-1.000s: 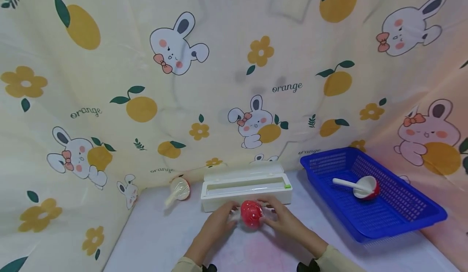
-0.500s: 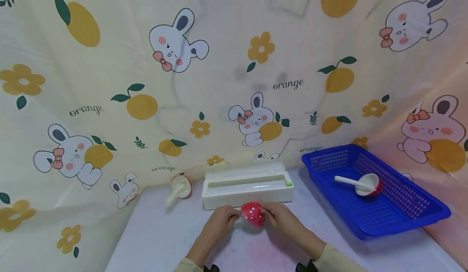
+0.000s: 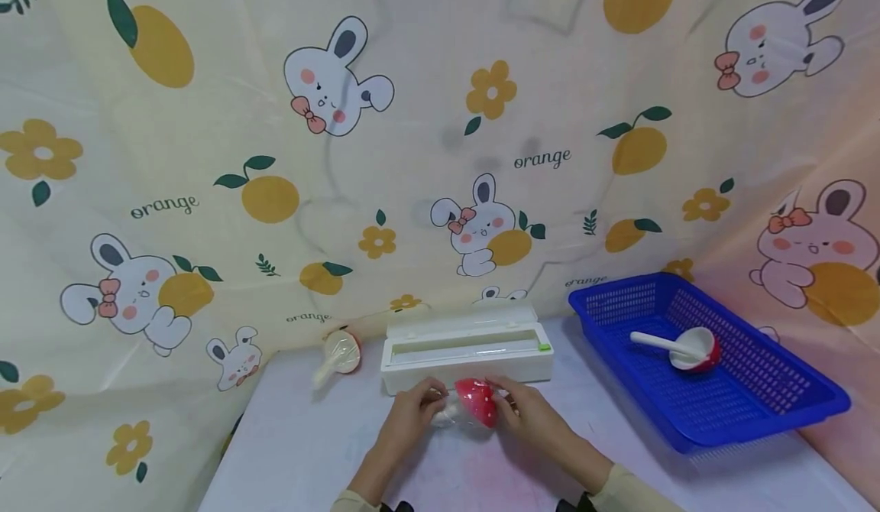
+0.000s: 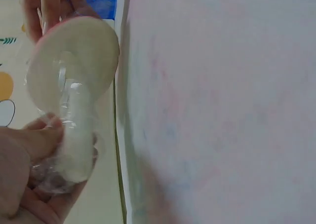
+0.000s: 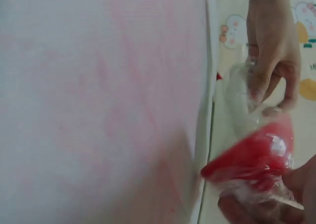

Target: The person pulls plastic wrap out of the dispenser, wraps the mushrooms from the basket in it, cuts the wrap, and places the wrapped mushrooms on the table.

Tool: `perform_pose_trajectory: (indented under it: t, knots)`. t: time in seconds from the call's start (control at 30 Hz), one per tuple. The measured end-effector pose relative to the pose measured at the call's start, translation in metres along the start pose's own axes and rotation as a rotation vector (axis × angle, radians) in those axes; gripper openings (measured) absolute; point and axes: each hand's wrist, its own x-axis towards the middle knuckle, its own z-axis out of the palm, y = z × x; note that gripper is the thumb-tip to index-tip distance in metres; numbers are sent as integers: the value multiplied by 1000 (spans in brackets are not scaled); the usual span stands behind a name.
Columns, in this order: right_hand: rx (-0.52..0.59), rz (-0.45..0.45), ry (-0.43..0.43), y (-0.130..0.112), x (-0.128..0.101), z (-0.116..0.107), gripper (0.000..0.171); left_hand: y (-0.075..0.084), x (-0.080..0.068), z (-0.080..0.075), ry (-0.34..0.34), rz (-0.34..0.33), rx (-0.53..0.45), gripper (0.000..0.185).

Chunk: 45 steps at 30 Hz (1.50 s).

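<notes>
Between my two hands in the head view is a spoon (image 3: 477,401) with a red, white-dotted bowl, wrapped in clear plastic film. My left hand (image 3: 411,414) grips the film-covered white handle end. At the bowl's edge, my right hand (image 3: 532,411) pinches the film. In the left wrist view the spoon (image 4: 76,130) shows its pale inner side, film creased around the handle, my left hand (image 4: 29,169) curled about its lower end. The right wrist view shows the red bowl (image 5: 259,157) tilted, with shiny film (image 5: 247,192) bunched near my right fingers.
Behind my hands stands a white cling film box (image 3: 467,371), lid raised. Another film-wrapped spoon (image 3: 340,355) lies to its left. At the right, a blue basket (image 3: 745,428) holds an unwrapped red-and-white spoon (image 3: 694,348). A printed curtain (image 3: 406,153) hangs behind the table.
The spoon has turned between my hands, so its handle side now points left and the red bowl tilts right. My left hand has moved onto the handle end.
</notes>
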Motion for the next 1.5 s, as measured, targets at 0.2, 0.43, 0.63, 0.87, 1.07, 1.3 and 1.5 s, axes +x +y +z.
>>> perform_pose_trajectory:
  t: [0.2, 0.43, 0.63, 0.87, 1.07, 1.3, 1.5]
  knots:
    - [147, -94, -30, 7, -8, -7, 54, -4, 0, -4, 63, -23, -28, 13]
    - [99, -131, 11, 8, -8, -7, 54, -4, -2, -5, 39, -40, -55, 19]
    - [42, -132, 171, 8, -4, -6, 35, -4, -6, -10, -121, -34, -67, 33]
    - [13, -211, 243, 11, 0, -5, 25, -6, -5, -7, -149, 78, -8, 32]
    - [8, -201, 198, 9, 0, -6, 22, -8, -5, -2, -97, 38, -9, 21]
    - [-26, -166, 186, 4, 1, -4, 25, -7, -4, -1, -77, 16, -14, 21]
    - [13, -170, 119, 5, -3, -2, 41, -7, -7, 0, -54, 6, -41, 21]
